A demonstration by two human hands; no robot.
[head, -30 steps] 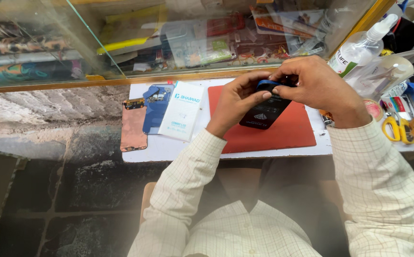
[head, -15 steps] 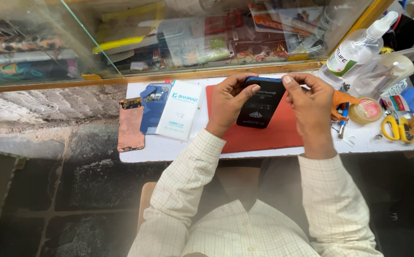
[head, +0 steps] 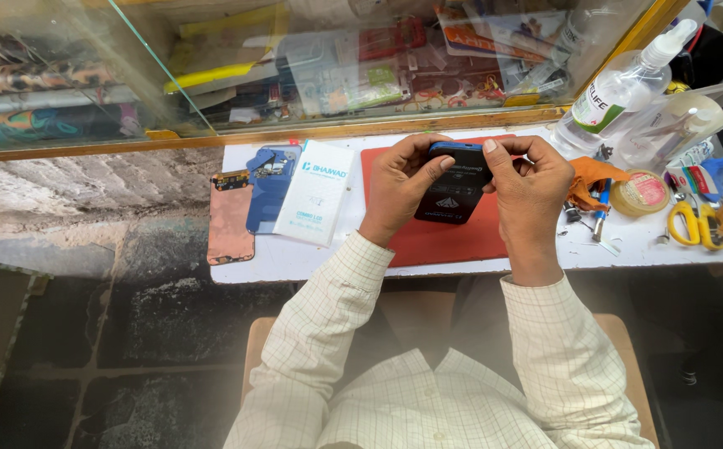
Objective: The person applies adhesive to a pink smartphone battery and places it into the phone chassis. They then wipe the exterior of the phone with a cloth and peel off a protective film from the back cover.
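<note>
Phone (head: 453, 185) pinched at its top edge by left hand (head: 401, 185) and right hand (head: 530, 188), above the red mat (head: 453, 241). Probably light, stiff, slippery, fragile. Best held by the side edges.

Head camera, single view: worn above the seated person, facing steeply down and forward; close over the white worktop (head: 328, 254), whose far edge meets a glass case (head: 212, 66).
</note>
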